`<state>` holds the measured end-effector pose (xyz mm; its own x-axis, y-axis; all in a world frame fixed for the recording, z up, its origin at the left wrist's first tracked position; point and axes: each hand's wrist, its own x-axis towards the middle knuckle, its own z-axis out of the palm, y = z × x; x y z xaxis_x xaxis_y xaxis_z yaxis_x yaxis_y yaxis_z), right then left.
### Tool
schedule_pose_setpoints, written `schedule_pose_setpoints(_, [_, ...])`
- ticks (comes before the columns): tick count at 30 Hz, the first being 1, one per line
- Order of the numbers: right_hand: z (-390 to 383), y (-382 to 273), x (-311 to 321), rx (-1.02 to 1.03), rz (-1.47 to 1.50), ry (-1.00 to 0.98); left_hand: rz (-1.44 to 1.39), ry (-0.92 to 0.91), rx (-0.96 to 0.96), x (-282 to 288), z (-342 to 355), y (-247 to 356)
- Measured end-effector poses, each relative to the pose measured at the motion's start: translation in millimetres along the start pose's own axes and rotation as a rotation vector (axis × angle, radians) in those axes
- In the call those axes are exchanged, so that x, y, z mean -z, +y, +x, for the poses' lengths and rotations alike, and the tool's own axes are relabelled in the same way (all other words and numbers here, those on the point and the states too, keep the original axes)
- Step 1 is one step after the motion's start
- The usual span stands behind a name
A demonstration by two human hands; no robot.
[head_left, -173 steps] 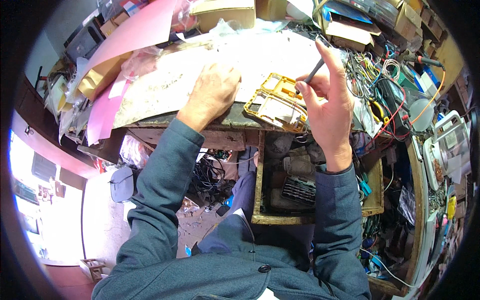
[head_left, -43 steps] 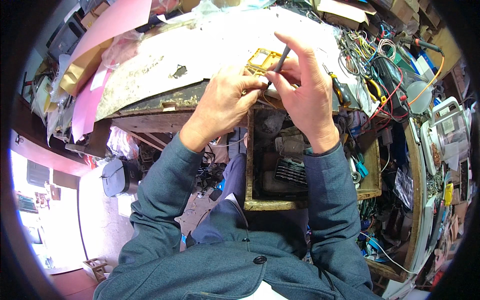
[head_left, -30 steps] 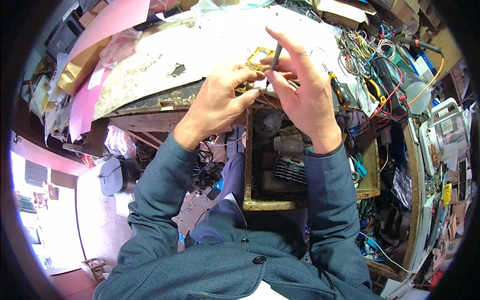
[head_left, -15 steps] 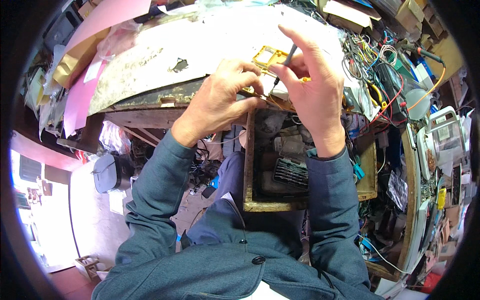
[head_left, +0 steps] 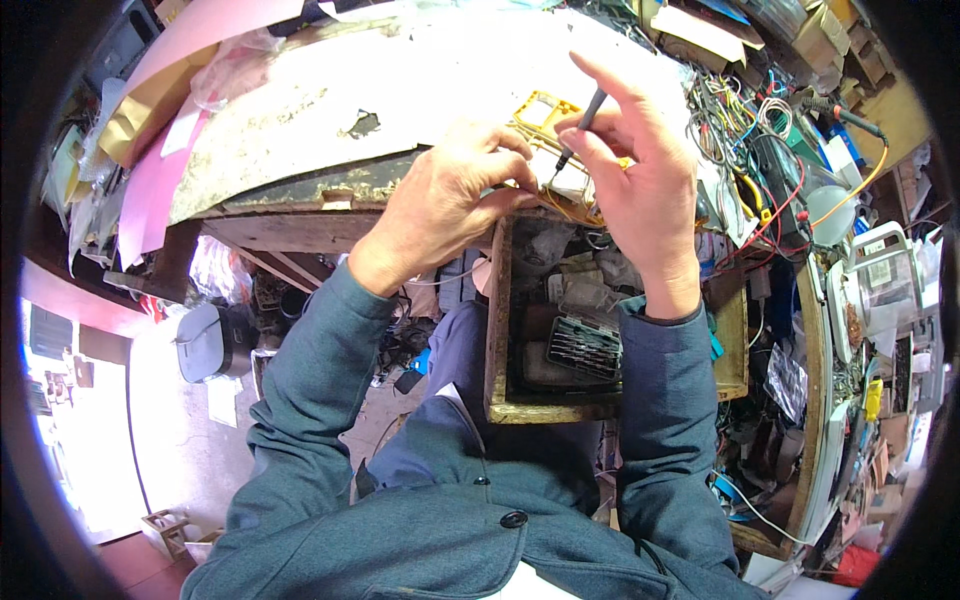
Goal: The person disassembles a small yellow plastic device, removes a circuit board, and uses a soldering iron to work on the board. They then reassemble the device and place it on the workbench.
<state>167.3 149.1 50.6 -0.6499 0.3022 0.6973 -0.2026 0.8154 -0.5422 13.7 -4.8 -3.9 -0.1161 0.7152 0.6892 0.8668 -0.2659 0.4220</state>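
The yellow casing [head_left: 535,122] lies open at the near edge of the bench [head_left: 400,110], not yet closed, so work on it seems unfinished. The right hand [head_left: 645,175] clamps a dark screwdriver [head_left: 594,108], tip down; whether the left hand's [head_left: 450,195] bent fingers grip anything, I cannot tell.

worn wooden bench [head_left: 290,233] stood under strong light, its top washed out by glare. open wooden drawer [head_left: 555,411] jutted below its front edge. pale floor [head_left: 195,455], lower left, lay brightly lit.
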Motion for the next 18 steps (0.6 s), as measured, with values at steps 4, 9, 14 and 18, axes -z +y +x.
schedule_pose_setpoints(4, [-2,-1,5,0.016,-0.07,-0.032,0.026,-0.008,0.002,-1,1,3])
schedule_pose_setpoints(9, [4,3,17,-0.033,0.426,0.113,0.137,-0.037,0.006,3,0,7])
schedule_pose_setpoints(14, [-15,30,62,-0.214,0.052,-0.025,0.316,-0.045,-0.121,0,5,18])
schedule_pose_setpoints(18, [-25,19,61,-0.269,-0.109,-0.232,0.364,-0.049,-0.157,-9,7,22])
